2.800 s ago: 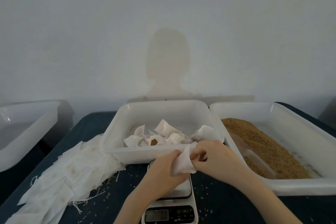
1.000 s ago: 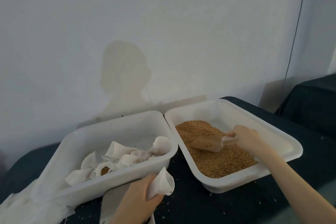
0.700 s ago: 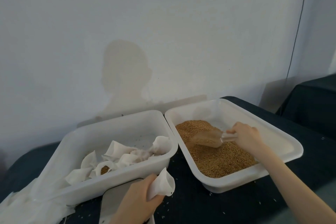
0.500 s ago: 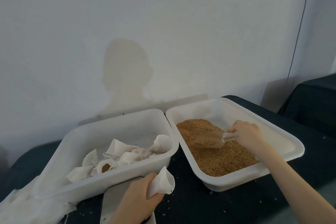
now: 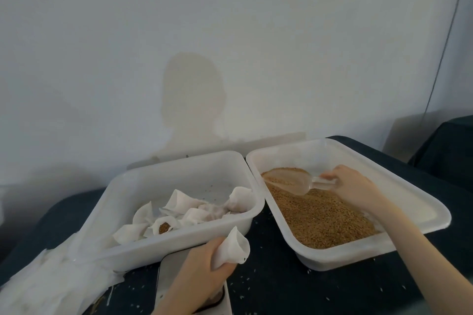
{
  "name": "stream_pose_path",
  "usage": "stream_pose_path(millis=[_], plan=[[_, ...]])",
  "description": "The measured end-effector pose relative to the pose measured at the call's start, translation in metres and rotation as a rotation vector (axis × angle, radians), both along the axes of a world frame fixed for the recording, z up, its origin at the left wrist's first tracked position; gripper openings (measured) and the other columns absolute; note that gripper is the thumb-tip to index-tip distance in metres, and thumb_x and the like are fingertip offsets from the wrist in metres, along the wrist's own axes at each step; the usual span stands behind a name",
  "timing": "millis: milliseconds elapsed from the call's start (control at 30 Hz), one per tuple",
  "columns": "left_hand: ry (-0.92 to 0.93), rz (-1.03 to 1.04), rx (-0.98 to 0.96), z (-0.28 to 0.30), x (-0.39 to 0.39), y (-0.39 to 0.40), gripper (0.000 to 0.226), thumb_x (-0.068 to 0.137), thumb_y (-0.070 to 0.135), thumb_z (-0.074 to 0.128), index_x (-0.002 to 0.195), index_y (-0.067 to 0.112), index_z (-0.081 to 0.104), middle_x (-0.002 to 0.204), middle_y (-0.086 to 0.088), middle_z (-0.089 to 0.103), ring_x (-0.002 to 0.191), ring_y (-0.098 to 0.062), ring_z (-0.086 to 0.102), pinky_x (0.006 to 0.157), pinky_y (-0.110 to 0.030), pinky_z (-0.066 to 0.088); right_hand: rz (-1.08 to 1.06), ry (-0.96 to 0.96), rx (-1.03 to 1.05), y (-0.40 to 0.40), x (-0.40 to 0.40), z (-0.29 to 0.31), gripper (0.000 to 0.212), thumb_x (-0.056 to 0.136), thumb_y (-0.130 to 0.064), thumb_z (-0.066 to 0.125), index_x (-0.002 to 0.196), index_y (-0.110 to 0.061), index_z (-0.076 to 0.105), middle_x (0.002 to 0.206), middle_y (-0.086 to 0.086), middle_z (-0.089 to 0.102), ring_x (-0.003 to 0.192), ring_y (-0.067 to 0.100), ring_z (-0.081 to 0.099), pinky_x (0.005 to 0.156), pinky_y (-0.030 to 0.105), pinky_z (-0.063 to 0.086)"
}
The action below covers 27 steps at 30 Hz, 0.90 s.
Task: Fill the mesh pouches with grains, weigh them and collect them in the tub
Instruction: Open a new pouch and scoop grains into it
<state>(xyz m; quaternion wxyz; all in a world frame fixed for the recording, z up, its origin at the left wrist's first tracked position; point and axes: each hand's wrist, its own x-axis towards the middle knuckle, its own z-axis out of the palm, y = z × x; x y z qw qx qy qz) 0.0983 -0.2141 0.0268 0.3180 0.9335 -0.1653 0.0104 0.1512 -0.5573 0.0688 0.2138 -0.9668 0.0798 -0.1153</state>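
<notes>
My left hand [image 5: 198, 273] grips a white mesh pouch [image 5: 234, 248] with its mouth held open, just above the scale [image 5: 169, 279]. My right hand [image 5: 350, 186] grips the handle of a clear plastic scoop [image 5: 289, 180], which carries brown grains and is lifted over the grain heap [image 5: 317, 217] in the right white tub [image 5: 422, 202]. The middle white tub [image 5: 143, 179] holds several filled pouches [image 5: 189, 210].
A pile of flat unfilled pouches [image 5: 51, 281] lies at the lower left on the dark table [image 5: 294, 286]. Loose grains are scattered on the cloth. A wall rises right behind the tubs. Another dark-covered surface [image 5: 448, 151] stands at the far right.
My right hand let go of the pouch, took the scoop and has pushed it through the grains, now lifting it loaded toward the tub's left. My left hand stays holding the pouch open.
</notes>
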Motion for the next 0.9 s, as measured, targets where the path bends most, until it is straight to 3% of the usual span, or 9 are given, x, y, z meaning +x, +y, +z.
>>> stream_pose_path(millis=[67,133,200,300,433,700,900], plan=[[-0.016,-0.012,-0.049,-0.001,-0.001,0.006,0.012,0.087,0.042,0.06,0.088,0.048,0.049,0.082,0.021,0.06,0.086,0.02,0.051,0.076,-0.001,0.038,0.103,-0.032,0.058,0.007,-0.003,0.012,0.028,0.091,-0.019,0.061,0.118,-0.026,0.065,0.101,-0.007,0.054,0.084,0.011,0.056,0.074,0.026,0.046],[-0.004,0.027,-0.087,-0.002,-0.002,0.012,0.01,0.085,0.044,0.061,0.083,0.045,0.051,0.077,0.021,0.061,0.083,0.019,0.052,0.071,-0.003,0.039,0.239,-0.03,0.153,0.015,-0.009,0.025,0.025,0.09,-0.021,0.064,0.112,-0.033,0.064,0.106,-0.008,0.057,0.093,0.011,0.058,0.08,0.026,0.048],[0.025,0.053,-0.104,0.0,0.0,0.017,0.013,0.086,0.044,0.06,0.087,0.049,0.048,0.08,0.026,0.059,0.084,0.021,0.05,0.067,-0.002,0.039,0.378,0.034,0.262,0.023,-0.015,0.035,0.03,0.089,-0.017,0.065,0.104,-0.043,0.062,0.108,-0.018,0.058,0.099,0.002,0.057,0.081,0.021,0.046],[0.054,0.078,-0.134,0.001,0.003,0.024,0.02,0.085,0.045,0.06,0.1,0.049,0.047,0.092,0.025,0.059,0.086,0.007,0.056,0.067,-0.01,0.041,0.512,0.182,0.315,0.033,-0.02,0.044,0.035,0.088,-0.018,0.066,0.106,-0.048,0.064,0.108,-0.03,0.059,0.105,-0.008,0.054,0.089,0.019,0.041],[0.043,0.108,-0.171,0.001,0.003,0.034,0.029,0.084,0.046,0.061,0.109,0.041,0.049,0.096,0.023,0.059,0.089,0.003,0.056,0.076,-0.018,0.044,0.611,0.236,0.192,0.049,-0.021,0.05,0.036,0.085,-0.014,0.069,0.105,-0.044,0.066,0.106,-0.033,0.058,0.104,-0.012,0.054,0.085,0.011,0.042],[-0.011,0.099,-0.05,0.003,0.002,0.045,0.032,0.074,0.066,0.052,0.099,0.056,0.035,0.089,0.031,0.055,0.082,0.014,0.053,0.063,-0.009,0.039,0.657,0.264,0.208,0.071,-0.021,0.053,0.035,0.083,-0.013,0.07,0.103,-0.043,0.068,0.106,-0.026,0.061,0.103,-0.009,0.058,0.093,0.021,0.048],[-0.085,0.083,0.046,0.003,0.004,0.046,0.057,0.078,0.064,0.046,0.128,0.042,0.032,0.088,0.03,0.048,0.081,0.011,0.05,0.064,-0.01,0.039,0.676,0.266,0.106,0.089,-0.019,0.058,0.041,0.084,-0.011,0.066,0.105,-0.047,0.066,0.11,-0.019,0.06,0.106,-0.006,0.055,0.099,0.027,0.045]])
